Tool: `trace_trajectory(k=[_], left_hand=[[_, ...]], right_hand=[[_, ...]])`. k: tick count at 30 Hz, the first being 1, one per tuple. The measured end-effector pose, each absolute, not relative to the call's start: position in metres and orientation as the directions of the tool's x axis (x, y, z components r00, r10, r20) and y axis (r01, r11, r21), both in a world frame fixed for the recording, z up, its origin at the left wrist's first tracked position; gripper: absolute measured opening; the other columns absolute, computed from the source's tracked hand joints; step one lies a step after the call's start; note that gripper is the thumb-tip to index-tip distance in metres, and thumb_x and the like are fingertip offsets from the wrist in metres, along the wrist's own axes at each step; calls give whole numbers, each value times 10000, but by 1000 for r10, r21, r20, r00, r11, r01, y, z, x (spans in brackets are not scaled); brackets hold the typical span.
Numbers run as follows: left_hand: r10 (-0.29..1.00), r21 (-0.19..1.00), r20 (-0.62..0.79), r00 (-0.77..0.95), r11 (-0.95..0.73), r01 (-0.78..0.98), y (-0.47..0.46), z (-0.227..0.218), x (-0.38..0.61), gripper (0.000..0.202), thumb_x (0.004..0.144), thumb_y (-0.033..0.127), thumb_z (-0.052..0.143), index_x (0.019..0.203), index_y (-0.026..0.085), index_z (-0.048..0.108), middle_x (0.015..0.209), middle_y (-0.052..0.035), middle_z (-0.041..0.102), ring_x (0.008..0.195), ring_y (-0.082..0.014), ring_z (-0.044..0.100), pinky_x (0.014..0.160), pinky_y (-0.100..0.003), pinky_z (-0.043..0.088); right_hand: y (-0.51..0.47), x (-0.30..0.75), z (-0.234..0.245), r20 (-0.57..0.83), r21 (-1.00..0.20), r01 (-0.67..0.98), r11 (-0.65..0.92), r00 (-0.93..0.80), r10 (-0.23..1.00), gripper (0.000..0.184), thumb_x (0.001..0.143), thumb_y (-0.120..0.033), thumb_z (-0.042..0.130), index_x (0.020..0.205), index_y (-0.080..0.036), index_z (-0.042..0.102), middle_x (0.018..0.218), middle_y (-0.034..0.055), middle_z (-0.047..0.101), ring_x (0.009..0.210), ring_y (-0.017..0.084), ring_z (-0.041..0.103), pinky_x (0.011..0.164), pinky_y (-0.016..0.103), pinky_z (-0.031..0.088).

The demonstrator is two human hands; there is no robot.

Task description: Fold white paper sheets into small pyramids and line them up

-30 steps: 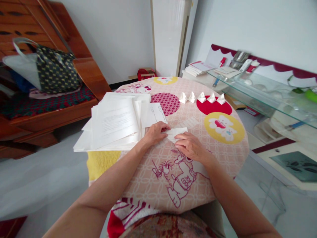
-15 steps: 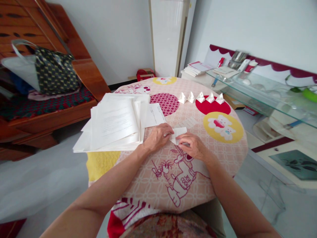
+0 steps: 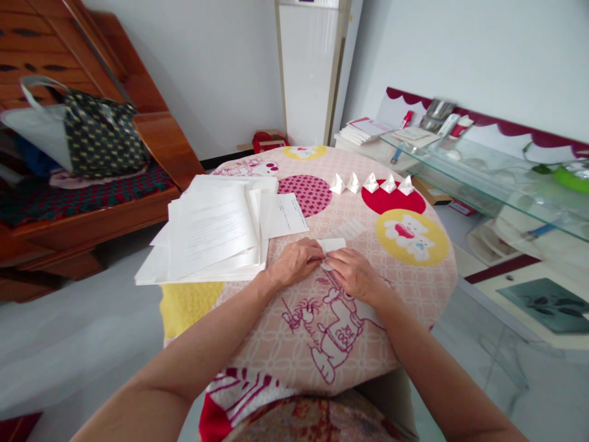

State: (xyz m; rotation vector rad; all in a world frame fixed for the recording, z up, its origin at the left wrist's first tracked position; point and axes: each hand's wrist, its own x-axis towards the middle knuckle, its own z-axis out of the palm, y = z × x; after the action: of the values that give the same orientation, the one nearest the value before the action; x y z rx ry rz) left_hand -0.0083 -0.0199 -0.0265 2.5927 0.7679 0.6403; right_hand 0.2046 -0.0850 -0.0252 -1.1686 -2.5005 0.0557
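A small piece of white paper point(image 3: 333, 244), partly folded, lies on the patterned tablecloth between my hands. My left hand point(image 3: 298, 261) grips its left side, fingers pressed together. From the right, my right hand point(image 3: 353, 270) pinches the near part of the same paper, and the fingertips of both hands almost meet. My fingers cover much of the fold. Beyond them, several small folded paper shapes point(image 3: 370, 182) stand in a row near the table's far right side.
A thick stack of printed sheets point(image 3: 211, 227) covers the table's left part, with a smaller printed sheet point(image 3: 288, 215) beside it. To the right stands a glass shelf point(image 3: 488, 178) with containers on it. A wooden bench point(image 3: 151, 147) with bags is at the left.
My right hand has moved slightly left and in toward my left hand, over the near part of the paper. More of the paper is now hidden under my fingers.
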Motion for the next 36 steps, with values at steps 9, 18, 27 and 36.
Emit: trace_trajectory(k=[9,18,27,36], left_hand=[[589,449,306,747,-782,433,-19,-28,-9,208,933,156,601,1018,200,785,1044,-78,751,999,-217,693,903,-337,551],[464,471,280,841,-829,301,-18,-19,-13,265,963,153,575,1064,244,802,1073,-63,770,958,-184,714,859,-288,542],[416,457,254,873,-847,271,-19,-16,-15,314,944,122,574,1060,291,811,1080,-48,769,973,-173,720,880,-276,541],[387,491,236,891,-839,235,-18,-14,-21,296,959,132,560,1044,268,809,1134,-48,775,1043,-188,722,914,-279,531]], right_hand=[[-81,210,-31,321,-221,730,647,-572,755,344,876,8,504,1074,-163,727,1184,144,716,1098,265,626,980,439,497],[-62,242,-24,344,-492,676,549,-428,836,218,820,-48,600,840,-193,762,1025,100,773,979,254,704,892,419,549],[-30,228,9,139,-558,672,486,-502,853,144,838,-111,642,758,-178,742,788,31,719,743,173,652,701,288,474],[-19,211,-9,215,-540,694,476,-433,875,160,843,-86,665,737,-166,754,768,41,719,710,156,622,685,281,440]])
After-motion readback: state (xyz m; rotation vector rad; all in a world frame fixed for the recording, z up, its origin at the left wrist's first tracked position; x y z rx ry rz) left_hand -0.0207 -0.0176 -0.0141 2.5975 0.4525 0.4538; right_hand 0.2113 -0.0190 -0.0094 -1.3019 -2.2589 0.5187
